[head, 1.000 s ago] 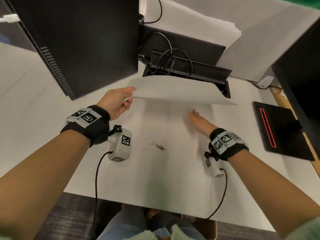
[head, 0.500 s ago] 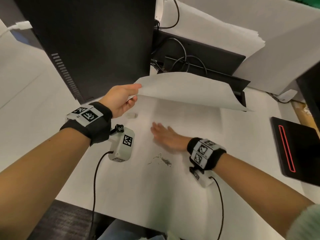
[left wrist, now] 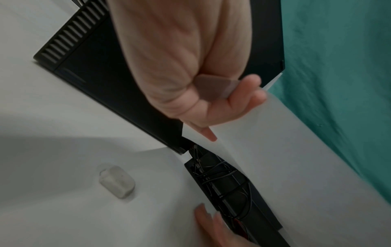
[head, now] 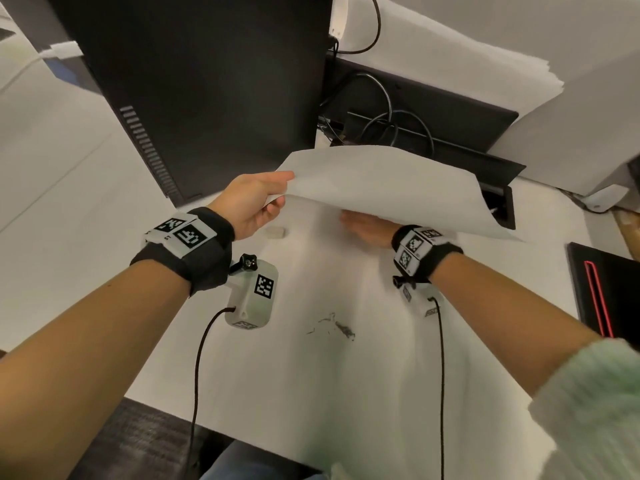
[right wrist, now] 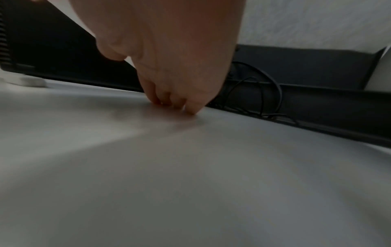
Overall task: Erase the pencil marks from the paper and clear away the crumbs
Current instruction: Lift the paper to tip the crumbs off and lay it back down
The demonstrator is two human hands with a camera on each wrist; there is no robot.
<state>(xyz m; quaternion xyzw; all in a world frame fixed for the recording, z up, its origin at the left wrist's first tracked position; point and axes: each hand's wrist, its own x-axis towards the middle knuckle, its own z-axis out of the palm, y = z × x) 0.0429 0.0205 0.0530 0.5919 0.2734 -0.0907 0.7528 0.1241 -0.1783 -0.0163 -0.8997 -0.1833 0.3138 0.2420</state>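
Paper [head: 381,188] stayed lifted, pinched at its corner by left hand [head: 251,206]; right hand [head: 367,230] had slid back under it from mid-worktop [head: 86,220], fingers flat on the surface, fingertips hidden in head view. 1 eraser [head: 275,232] lay near left hand. 1 crumb cluster [head: 332,328] sat nearer the body, blurry. 2 hands visible.

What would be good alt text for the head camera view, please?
The left hand pinches the corner of a lifted sheet of paper while the right hand lies flat on the white desk beneath it. Nearer, dark eraser crumbs sit in a small pile.
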